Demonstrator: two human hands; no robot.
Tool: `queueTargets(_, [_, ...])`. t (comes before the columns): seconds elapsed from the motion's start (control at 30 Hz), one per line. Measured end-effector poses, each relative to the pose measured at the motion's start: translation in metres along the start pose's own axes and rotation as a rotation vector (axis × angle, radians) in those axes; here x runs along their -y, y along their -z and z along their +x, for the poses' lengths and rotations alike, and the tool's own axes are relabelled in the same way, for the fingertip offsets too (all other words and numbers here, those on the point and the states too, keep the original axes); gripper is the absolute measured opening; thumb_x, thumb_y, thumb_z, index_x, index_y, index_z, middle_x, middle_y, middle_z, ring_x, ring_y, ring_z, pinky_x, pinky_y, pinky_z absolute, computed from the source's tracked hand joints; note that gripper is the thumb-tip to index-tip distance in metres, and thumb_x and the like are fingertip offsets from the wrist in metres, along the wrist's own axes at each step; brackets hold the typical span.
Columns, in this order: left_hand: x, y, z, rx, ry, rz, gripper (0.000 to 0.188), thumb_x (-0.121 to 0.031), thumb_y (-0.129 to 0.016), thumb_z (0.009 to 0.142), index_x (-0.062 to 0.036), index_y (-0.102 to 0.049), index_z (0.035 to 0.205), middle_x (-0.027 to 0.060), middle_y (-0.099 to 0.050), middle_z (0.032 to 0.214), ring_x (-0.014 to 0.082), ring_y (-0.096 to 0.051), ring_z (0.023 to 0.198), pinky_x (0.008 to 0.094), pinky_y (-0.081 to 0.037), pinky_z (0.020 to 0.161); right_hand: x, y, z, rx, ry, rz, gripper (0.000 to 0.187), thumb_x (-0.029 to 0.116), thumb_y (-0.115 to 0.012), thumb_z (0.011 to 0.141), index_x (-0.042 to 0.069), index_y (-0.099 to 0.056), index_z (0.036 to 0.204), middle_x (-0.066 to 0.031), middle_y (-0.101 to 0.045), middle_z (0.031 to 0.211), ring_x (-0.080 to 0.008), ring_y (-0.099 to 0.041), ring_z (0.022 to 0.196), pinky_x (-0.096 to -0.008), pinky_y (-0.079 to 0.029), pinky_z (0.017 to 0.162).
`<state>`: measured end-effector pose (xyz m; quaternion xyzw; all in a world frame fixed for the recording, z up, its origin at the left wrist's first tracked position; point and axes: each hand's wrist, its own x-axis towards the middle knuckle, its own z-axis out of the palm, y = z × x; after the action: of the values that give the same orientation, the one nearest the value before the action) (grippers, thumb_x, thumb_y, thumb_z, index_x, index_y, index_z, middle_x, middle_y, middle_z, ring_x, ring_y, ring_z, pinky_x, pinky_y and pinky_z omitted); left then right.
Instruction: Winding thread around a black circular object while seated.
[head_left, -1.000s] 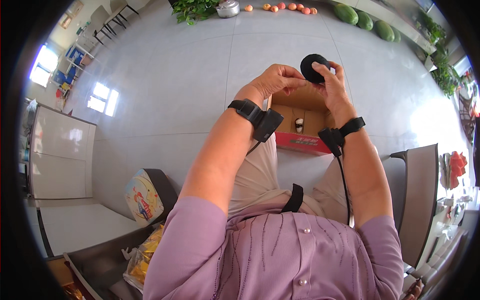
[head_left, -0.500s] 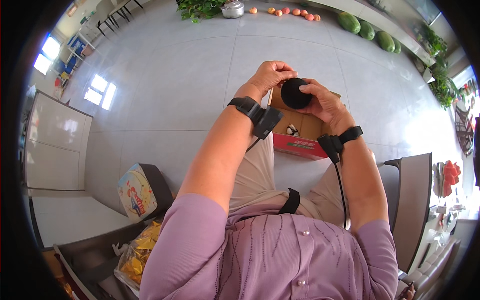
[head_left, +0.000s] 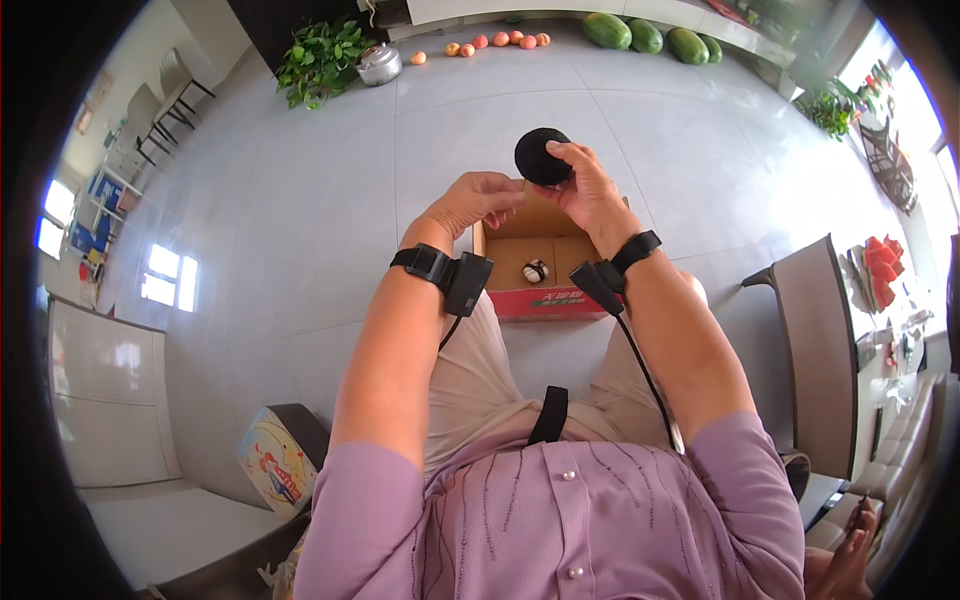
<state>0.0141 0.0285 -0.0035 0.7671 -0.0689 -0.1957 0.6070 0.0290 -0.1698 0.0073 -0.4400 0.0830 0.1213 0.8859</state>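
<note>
My right hand grips a black round thing with a matte surface, its thumb over the right edge. It is held up above the far side of an open cardboard box with a red front. To its lower left, my left hand is closed in a pinch near the box's far left corner, apart from the black thing. What those fingers hold, if anything, is too small to make out. On the box's floor lies a small white-and-black object. Both my wrists wear black straps with small boxes and cables.
Along the far wall stand a leafy plant, a metal kettle, a row of peaches and several watermelons. A table is at my right, a cartoon-printed case at my left. Another person's hand shows lower right.
My left hand has drawn away from the black round thing, to its lower left. My right hand still holds it, now farther from the left. The whole view has shifted.
</note>
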Motion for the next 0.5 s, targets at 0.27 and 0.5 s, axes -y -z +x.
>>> queueTargets(0.27, [0.002,0.008,-0.001,-0.095,-0.195,-0.493,0.016,-0.020,-0.077,0.083,-0.0073,-0.070,0.089,-0.0013,-0.063,0.071,0.0090,-0.058,0.065,0.0243,-0.047,0.059,-0.008,0.000,0.001,-0.001,0.016,-0.620,0.072,0.026,-0.082,0.072,0.007,-0.043,0.130,-0.0167,-0.058,0.117,-0.0238,-0.063,0.098,-0.0348,-0.054,0.077])
queueTargets(0.5, [0.008,0.008,0.005,-0.348,-0.130,-0.313,0.016,-0.021,-0.076,0.084,-0.0070,-0.068,0.085,-0.0024,-0.060,0.069,0.0069,-0.050,0.057,0.0223,-0.043,0.055,-0.008,-0.003,-0.013,0.249,-0.236,-0.452,0.056,0.022,-0.076,0.080,0.008,-0.050,0.127,-0.0143,-0.058,0.117,-0.0254,-0.058,0.107,-0.0410,-0.055,0.083])
